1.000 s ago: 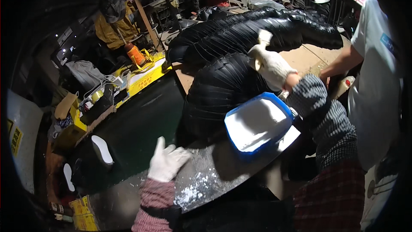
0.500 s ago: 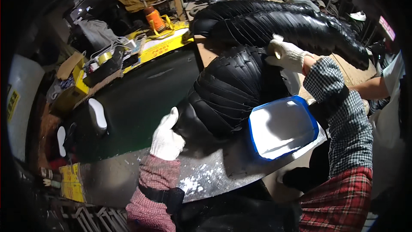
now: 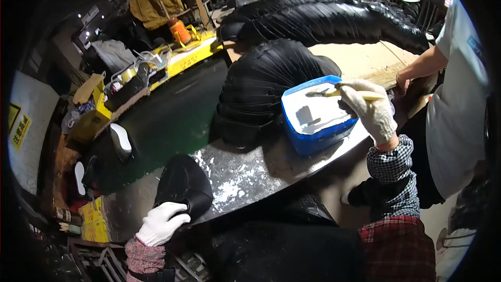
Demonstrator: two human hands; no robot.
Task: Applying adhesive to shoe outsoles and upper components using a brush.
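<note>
My left hand (image 3: 162,224), in a white knitted glove, grips the near edge of a single black shoe upper (image 3: 182,181) on the front of the dark worktable (image 3: 245,172). My right hand (image 3: 370,110), also gloved, holds a wooden-handled brush (image 3: 324,92). The brush lies level over a blue tub (image 3: 323,143) of white paste (image 3: 329,116); I cannot tell whether its bristles touch the paste. Left of the tub rests a curved stack of nested black shoe uppers (image 3: 263,89).
A longer row of black uppers (image 3: 323,23) lies behind. White-soled shoes (image 3: 121,140) stand at the left. An orange bottle (image 3: 179,31) sits on the yellow ledge. Another person in a white shirt (image 3: 456,120) stands close at my right. White splashes mark the tabletop.
My left hand has left the stack, moved nearer and left, and now holds a single upper. My right hand has come down from the stack to the tub with a brush.
</note>
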